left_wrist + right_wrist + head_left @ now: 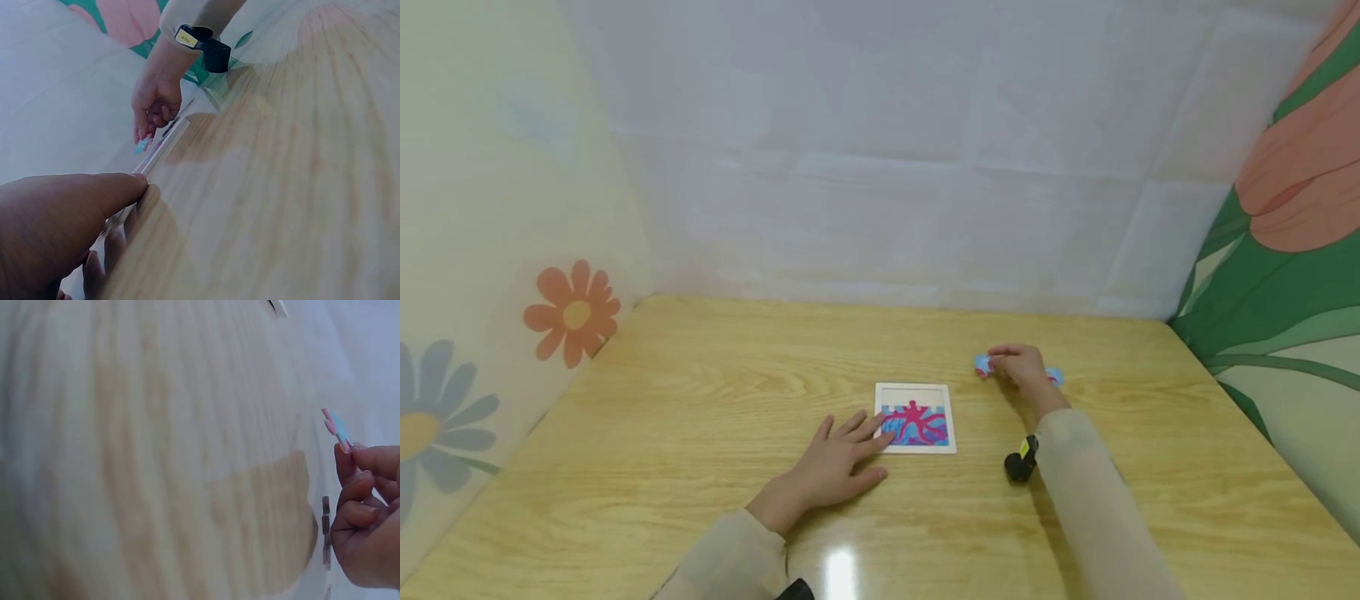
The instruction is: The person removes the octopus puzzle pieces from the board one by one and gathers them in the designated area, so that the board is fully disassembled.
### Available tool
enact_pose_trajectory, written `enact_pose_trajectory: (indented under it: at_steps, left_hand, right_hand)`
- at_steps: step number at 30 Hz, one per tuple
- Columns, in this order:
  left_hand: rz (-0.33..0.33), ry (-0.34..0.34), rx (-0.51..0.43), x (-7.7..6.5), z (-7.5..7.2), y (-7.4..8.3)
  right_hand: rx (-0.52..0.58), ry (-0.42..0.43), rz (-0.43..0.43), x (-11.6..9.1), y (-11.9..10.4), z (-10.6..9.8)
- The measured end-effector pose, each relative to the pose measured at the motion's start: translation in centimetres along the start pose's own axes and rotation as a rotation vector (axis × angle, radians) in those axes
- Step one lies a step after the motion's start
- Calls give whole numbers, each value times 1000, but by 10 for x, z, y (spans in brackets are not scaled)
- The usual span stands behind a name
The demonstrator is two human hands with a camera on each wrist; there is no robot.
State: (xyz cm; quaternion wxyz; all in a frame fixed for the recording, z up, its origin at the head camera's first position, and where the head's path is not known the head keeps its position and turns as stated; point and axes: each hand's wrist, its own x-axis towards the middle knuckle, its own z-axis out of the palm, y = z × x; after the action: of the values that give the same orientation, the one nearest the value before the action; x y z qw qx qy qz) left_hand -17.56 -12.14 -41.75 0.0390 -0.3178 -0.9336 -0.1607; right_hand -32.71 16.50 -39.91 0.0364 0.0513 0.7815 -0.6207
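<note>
A white-framed jigsaw puzzle lies on the table, its lower part filled with a pink octopus on blue and purple. Its upper strip is bare, with a knobbed edge below. My left hand lies flat at the left side of the frame, fingers spread and fingertips over its edge. To the right of the puzzle, my right hand pinches a blue and pink puzzle piece between thumb and finger, raised off the table in the right wrist view. Another blue and pink piece lies just beyond that hand, partly hidden by it.
The wooden table ends at a white cloth backdrop. Flower-patterned panels stand at both sides. A black wrist camera sticks out from the right sleeve, low over the table.
</note>
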Motion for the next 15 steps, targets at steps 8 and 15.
enact_pose_trajectory:
  at_steps: [8,15]
  left_hand:
    - [5,9,-7,1,0,0]
    - [4,4,-6,2,0,0]
  right_hand:
    - [-7,-18,-75,78,70,-15]
    - [-92,32,-14,44,38,-11]
